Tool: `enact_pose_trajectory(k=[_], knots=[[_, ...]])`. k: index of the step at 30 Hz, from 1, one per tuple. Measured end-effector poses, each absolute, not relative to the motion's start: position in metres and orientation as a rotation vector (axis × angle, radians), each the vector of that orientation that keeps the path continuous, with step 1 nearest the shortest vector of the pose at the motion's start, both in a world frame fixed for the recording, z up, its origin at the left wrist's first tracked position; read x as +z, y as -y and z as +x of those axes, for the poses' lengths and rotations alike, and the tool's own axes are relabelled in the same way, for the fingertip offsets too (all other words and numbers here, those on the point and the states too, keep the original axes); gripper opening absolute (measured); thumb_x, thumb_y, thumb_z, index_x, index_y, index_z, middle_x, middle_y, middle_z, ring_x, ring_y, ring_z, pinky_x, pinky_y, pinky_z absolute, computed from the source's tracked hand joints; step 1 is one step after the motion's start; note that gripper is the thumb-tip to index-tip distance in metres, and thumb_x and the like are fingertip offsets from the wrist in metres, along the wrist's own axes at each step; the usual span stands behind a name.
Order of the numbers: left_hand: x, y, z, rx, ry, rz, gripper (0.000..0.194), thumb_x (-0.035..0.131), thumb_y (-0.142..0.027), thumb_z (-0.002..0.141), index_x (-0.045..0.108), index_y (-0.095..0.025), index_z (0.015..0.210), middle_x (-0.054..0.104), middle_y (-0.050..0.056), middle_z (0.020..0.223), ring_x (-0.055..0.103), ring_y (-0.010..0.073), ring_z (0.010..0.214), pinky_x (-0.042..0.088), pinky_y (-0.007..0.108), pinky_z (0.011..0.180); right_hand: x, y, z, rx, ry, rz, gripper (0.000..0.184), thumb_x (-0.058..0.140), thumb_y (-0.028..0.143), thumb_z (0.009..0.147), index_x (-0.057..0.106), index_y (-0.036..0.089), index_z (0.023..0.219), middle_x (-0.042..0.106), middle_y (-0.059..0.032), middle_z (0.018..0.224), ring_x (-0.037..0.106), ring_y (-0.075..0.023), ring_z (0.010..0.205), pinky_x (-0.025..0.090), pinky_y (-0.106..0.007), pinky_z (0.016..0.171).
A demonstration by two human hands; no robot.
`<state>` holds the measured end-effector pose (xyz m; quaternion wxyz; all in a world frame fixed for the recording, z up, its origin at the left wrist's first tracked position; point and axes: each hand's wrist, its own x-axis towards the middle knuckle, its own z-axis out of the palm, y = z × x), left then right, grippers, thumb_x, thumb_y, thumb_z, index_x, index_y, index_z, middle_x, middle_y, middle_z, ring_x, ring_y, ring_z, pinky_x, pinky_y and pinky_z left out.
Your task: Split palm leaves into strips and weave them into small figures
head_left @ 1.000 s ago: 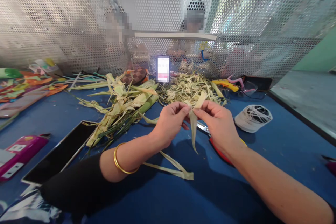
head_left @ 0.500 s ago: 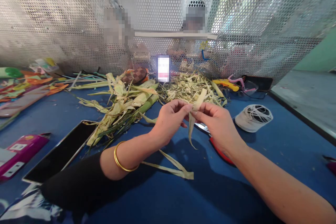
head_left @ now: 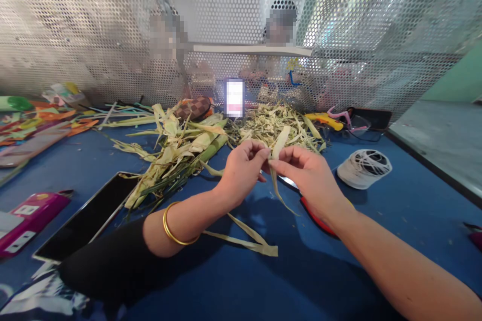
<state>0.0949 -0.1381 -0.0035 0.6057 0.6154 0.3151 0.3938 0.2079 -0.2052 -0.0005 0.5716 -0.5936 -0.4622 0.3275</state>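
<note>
A pale strip of dried corn husk point(head_left: 280, 141) is pinched between my two hands over the blue table. My left hand point(head_left: 243, 166) grips it with thumb and forefinger, a gold bangle on that wrist. My right hand point(head_left: 309, 173) pinches it close by; the fingertips almost meet. One end of the strip stands up between them, and a thin tail hangs below and curls to the right. Scissors with red handles point(head_left: 318, 218) lie partly hidden under my right hand. A forked husk strip point(head_left: 259, 247) lies on the table below my hands.
A bundle of husks point(head_left: 176, 153) lies left of centre, and a heap of shredded husk point(head_left: 274, 119) is behind my hands. A spool of white thread point(head_left: 364, 168) stands at right. A dark tablet point(head_left: 88, 215) and a magenta case point(head_left: 32, 223) lie left. Behind is a perforated metal screen point(head_left: 233, 5).
The upright end of the husk strip has shifted slightly left, and its hanging tail has swung to the right. My hands have barely moved and still pinch it.
</note>
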Motion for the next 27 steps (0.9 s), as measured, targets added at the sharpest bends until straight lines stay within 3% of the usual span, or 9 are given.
enact_pose_trajectory(k=[11, 18, 23, 27], knots=[[-0.002, 0.140, 0.093, 0.803, -0.675, 1.354, 0.018, 0.062, -0.026, 0.077, 0.053, -0.016, 0.067, 0.054, -0.003, 0.058, 0.055, 0.0085, 0.054, 0.046, 0.018, 0.046, -0.005, 0.203, 0.211, 0.679, 1.052, -1.447, 0.025, 0.068, 0.041, 0.066, 0.059, 0.017, 0.064, 0.059, 0.0005, 0.058, 0.051, -0.0131, 0.056, 0.041, -0.027, 0.056], [0.000, 0.137, 0.095, 0.817, -0.722, 1.177, 0.016, 0.049, -0.018, 0.087, 0.050, -0.016, 0.071, 0.060, -0.001, 0.060, 0.056, 0.0089, 0.050, 0.048, 0.021, 0.049, -0.002, 0.205, 0.208, 0.574, 1.008, -1.396, 0.015, 0.065, 0.030, 0.072, 0.058, 0.019, 0.065, 0.059, 0.0021, 0.058, 0.053, -0.0130, 0.057, 0.045, -0.028, 0.059], [0.003, 0.134, 0.095, 0.847, -0.771, 1.128, 0.020, 0.044, -0.017, 0.090, 0.047, -0.016, 0.070, 0.060, -0.001, 0.056, 0.057, 0.0092, 0.046, 0.046, 0.020, 0.046, -0.001, 0.209, 0.207, 0.469, 1.120, -1.288, 0.016, 0.055, 0.029, 0.084, 0.060, 0.020, 0.072, 0.068, -0.0020, 0.074, 0.063, -0.0164, 0.073, 0.049, -0.033, 0.073], [0.001, 0.126, 0.096, 0.904, -0.820, 1.076, 0.023, 0.045, -0.016, 0.090, 0.049, -0.015, 0.067, 0.058, -0.002, 0.056, 0.055, 0.0082, 0.044, 0.045, 0.019, 0.044, 0.000, 0.212, 0.207, 0.319, 1.109, -1.202, 0.016, 0.056, 0.029, 0.085, 0.057, 0.020, 0.072, 0.064, -0.0001, 0.069, 0.062, -0.0152, 0.069, 0.050, -0.032, 0.070]])
